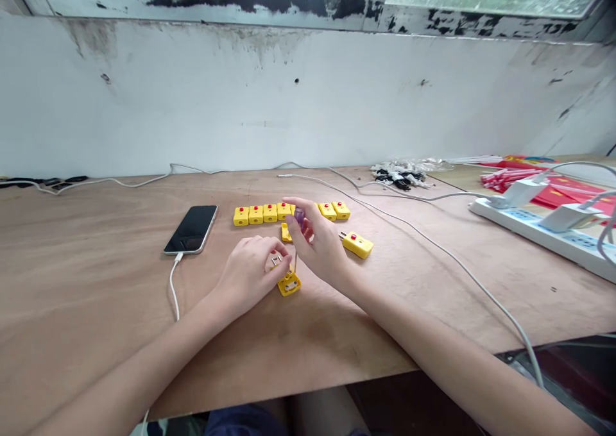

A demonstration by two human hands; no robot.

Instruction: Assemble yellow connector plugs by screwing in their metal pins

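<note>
My left hand (253, 269) rests on the table with its fingers closed on an opened yellow connector (289, 285), whose inner metal parts show. In my right hand (320, 240) is a screwdriver with a purple handle (299, 217); its shaft points down at the connector. A yellow cover piece (286, 233) lies just behind, partly hidden by the right hand. To the right sits a closed yellow connector (357, 245) with a red spot and metal pins. Behind the hands stands a row of several yellow connectors (256, 215), its middle hidden by my right fingers.
A phone (191, 229) with a white cable lies at the left. At the right are a white power strip (543, 234) with chargers, black and white small parts (402, 174) and red items (524, 183). A long white cable (433, 247) crosses the table's right side.
</note>
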